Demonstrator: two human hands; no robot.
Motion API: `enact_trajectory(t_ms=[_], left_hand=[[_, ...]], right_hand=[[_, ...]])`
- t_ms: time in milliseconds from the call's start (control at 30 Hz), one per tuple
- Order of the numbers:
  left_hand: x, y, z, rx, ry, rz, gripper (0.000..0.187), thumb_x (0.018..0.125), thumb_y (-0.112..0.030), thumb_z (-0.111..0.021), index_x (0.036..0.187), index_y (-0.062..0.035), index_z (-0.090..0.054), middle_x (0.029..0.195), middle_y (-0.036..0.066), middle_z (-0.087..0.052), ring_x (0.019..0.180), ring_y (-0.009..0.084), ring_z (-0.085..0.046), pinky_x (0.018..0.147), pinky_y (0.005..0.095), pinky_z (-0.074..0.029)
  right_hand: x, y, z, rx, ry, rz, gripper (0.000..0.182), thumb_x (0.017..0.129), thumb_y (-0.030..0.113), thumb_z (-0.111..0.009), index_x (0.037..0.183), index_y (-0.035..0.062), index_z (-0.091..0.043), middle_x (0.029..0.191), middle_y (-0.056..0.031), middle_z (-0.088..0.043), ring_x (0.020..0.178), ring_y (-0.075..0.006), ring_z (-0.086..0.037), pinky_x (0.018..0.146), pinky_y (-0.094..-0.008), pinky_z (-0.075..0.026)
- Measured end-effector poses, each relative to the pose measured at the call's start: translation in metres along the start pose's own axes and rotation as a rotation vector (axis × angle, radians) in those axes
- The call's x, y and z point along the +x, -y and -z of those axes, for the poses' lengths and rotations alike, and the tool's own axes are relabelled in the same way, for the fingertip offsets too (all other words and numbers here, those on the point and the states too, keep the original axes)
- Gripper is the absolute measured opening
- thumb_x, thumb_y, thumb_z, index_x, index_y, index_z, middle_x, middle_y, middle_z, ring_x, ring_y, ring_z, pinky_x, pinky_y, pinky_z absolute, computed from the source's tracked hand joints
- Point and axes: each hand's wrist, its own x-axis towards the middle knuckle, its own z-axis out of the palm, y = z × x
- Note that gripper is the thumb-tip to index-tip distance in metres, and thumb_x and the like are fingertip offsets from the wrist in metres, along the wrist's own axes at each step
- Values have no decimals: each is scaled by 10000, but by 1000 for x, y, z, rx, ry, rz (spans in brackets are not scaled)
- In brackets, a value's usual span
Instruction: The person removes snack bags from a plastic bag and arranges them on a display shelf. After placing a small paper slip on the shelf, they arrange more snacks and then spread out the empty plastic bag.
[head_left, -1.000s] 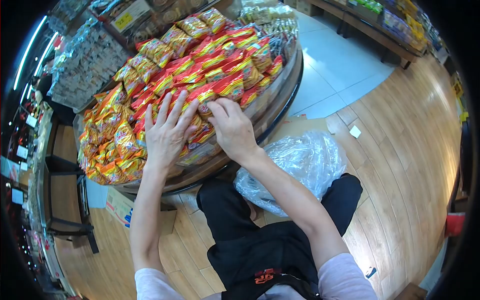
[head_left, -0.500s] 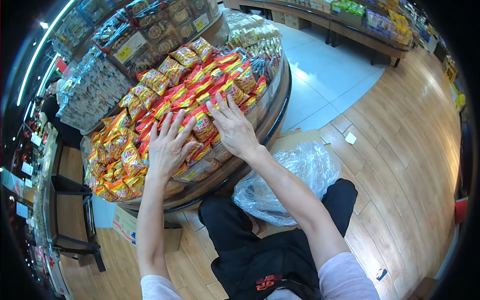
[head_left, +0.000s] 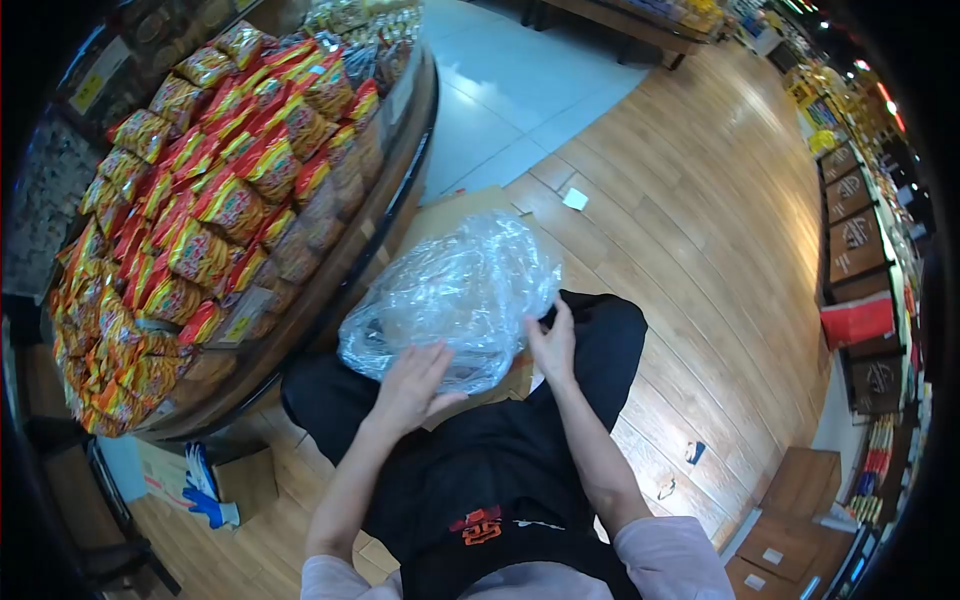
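Observation:
A large crumpled clear plastic bag (head_left: 455, 290) lies over a cardboard box (head_left: 515, 380) between my bent legs. At the bag's lower edge is my left hand (head_left: 412, 385), its fingers apart and resting on the plastic. My right hand (head_left: 552, 340) is at the bag's right side, thumb and fingers apart, touching or almost touching the film. Up and to the left, red and yellow snack packets (head_left: 235, 205) are heaped in the curved display stand (head_left: 340, 290); neither hand touches them.
Blue and white gloves (head_left: 207, 490) hang on an open carton (head_left: 245, 485) at lower left. A small white card (head_left: 575, 199) and a small dark item (head_left: 695, 452) lie on the wooden floor. Shelves with a red item (head_left: 857, 320) run along the right.
Both hands have left the snack packets and come down to the plastic bag. The view has turned to the right, so the display now stands further left.

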Motion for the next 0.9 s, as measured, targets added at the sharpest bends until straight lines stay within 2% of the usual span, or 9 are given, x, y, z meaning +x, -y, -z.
enact_trajectory(t_ms=[100,167,233,300,400,467,633,733,900], left_hand=[[3,-6,-45,-42,98,48,853,689,-530,-709,1267,39,-447,1305,226,-484,1187,383,-487,1017,489,-366],[6,-5,-60,-59,187,111,919,661,-554,-717,1279,61,-427,1349,238,-440,1242,372,-440,1032,479,-350],[10,-3,-69,130,206,190,884,695,-511,-717,1308,45,-408,1310,222,-475,1232,382,-438,1059,478,-309],[12,8,-74,81,180,222,781,733,-413,-730,1289,43,-426,1254,185,-524,1192,353,-483,1032,427,-353],[5,42,-85,-1033,-115,670,487,837,-235,-663,1219,15,-492,1148,122,-580,1083,248,-553,957,347,-408],[22,30,-50,-1456,-400,803,335,894,-171,-597,1183,-18,-524,1121,108,-588,1029,207,-572,920,340,-432],[12,47,-16,-1687,-543,792,243,921,-206,-544,1102,-45,-565,1146,112,-596,1055,251,-560,938,425,-440],[18,40,-6,-2013,-448,683,381,957,-282,-457,1241,-28,-477,1356,164,-458,1191,315,-480,995,503,-397],[35,7,7,-2078,-472,633,354,951,-258,-490,1235,-48,-505,1243,129,-552,1131,262,-528,990,463,-399]], right_hand=[[-7,-5,-13,-28,136,-382,730,756,180,-715,1320,-49,-313,1232,-260,-481,1107,-347,-521,951,-394,-413],[-17,-4,-35,502,178,-378,726,765,100,-685,1355,-17,-279,1160,-202,-539,1015,-254,-571,865,-342,-469],[-25,30,-46,562,382,-384,681,769,36,-645,1361,22,-308,1068,-153,-590,932,-170,-592,770,-295,-495],[-43,67,-62,620,504,-75,579,774,-3,-606,1315,40,-402,1004,-122,-620,861,-146,-600,724,-288,-501],[-42,123,-32,627,578,219,475,781,24,-614,1238,28,-485,997,-76,-636,841,-164,-607,745,-282,-483],[-32,112,-23,212,1,596,430,785,51,-634,1201,36,-527,1064,-75,-621,946,-200,-592,812,-314,-461],[-8,35,20,338,-205,-12,463,832,158,-654,1234,10,-480,1229,-172,-509,1137,-281,-496,930,-368,-409],[-8,17,34,721,186,-383,667,898,372,-590,1398,51,-288,1371,-217,-361,1219,-336,-431,975,-411,-399],[-37,48,26,1205,714,-612,869,875,494,-573,1474,178,-29,1483,-204,-137,1265,-375,-380,888,-504,-456]])
